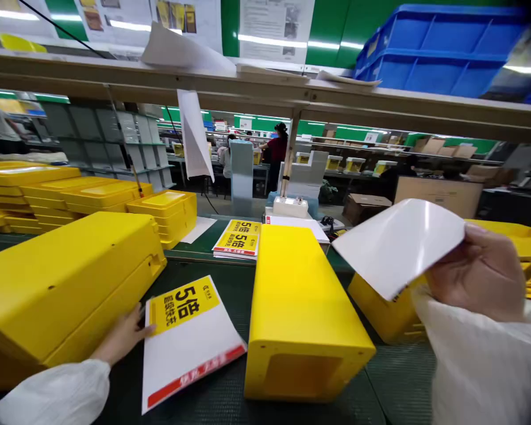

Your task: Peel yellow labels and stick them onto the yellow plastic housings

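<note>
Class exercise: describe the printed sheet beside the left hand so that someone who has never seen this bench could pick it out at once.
On the dark green work surface, two long yellow housings lie apart: the left housing and the middle housing. Between them, beside the left hand, lies the sheet. Unlike the stacked yellow cards farther back, it lies alone, mostly white, with a yellow top and red strip.

The left hand has a long yellow plastic casing just on its left and a flat white-and-yellow printed card at its fingertips. A second yellow casing blocks the way between the hands, leaving dark green belt free below the right hand and its curved white sheet.
</note>
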`<state>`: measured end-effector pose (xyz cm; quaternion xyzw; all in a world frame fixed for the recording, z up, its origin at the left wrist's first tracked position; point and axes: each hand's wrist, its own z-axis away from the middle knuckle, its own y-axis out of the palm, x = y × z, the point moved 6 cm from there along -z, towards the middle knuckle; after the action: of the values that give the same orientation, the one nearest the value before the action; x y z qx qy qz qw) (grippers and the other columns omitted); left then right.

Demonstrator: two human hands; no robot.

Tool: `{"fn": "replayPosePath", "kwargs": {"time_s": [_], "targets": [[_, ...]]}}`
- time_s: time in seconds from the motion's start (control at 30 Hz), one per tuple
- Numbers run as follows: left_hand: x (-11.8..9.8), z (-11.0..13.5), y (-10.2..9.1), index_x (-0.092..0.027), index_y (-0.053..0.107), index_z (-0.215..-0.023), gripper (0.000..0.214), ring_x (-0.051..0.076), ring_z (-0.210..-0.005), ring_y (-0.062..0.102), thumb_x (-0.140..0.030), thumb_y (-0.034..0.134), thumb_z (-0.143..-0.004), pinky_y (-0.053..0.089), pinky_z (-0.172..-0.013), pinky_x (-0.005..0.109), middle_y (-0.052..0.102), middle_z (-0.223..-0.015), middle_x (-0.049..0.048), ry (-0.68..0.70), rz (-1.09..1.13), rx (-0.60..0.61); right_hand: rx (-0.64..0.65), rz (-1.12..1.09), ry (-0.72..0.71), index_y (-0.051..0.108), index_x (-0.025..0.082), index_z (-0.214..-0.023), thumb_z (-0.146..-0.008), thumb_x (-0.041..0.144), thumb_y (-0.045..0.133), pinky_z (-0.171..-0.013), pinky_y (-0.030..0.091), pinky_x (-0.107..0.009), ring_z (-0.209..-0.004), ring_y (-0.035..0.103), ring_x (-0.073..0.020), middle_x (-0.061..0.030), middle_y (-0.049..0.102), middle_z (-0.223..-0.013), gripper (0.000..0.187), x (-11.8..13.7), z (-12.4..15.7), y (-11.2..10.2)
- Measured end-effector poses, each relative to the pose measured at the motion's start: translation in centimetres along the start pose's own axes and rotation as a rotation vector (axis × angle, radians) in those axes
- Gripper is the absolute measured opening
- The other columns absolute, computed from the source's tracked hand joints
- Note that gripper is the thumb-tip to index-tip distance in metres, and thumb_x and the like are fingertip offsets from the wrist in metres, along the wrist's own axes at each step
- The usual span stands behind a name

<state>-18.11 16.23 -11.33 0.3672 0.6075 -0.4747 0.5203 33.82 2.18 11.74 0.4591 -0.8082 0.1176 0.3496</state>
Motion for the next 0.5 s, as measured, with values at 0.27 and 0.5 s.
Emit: {"fn": "replayPosePath", "kwargs": {"time_s": [0.27,0.5], "targets": [[-24.5,9.6,13.0,-0.024,0.059,-0.092,0.029,0.016,-0.083,0.055,-0.047,0.060,-0.075,0.045,-0.069,0.022,0.059,-0.088,-0.0015,0.544,0.070,0.598,0.155,0.363,-0.814,0.062,0.015,-0.075,-0.071,0.005,0.060,-0.077,0.052,-0.029,-0.085,0.062,-0.0173,-0.0083,0.066,-0.090,0.011,6.3,3.2,8.6],[-25.0,10.9,21.8,-0.015,0.055,-0.082,0.015,0.014,-0.075,0.057,-0.026,0.063,-0.076,0.046,-0.068,0.024,0.061,-0.080,0.0016,0.349,0.577,0.734,0.405,0.446,-0.752,0.059,0.013,-0.094,-0.081,0.019,0.058,-0.090,0.046,-0.038,-0.100,0.055,-0.0208,-0.0117,0.061,-0.101,0.014,2.6,5.6,10.8]]}}
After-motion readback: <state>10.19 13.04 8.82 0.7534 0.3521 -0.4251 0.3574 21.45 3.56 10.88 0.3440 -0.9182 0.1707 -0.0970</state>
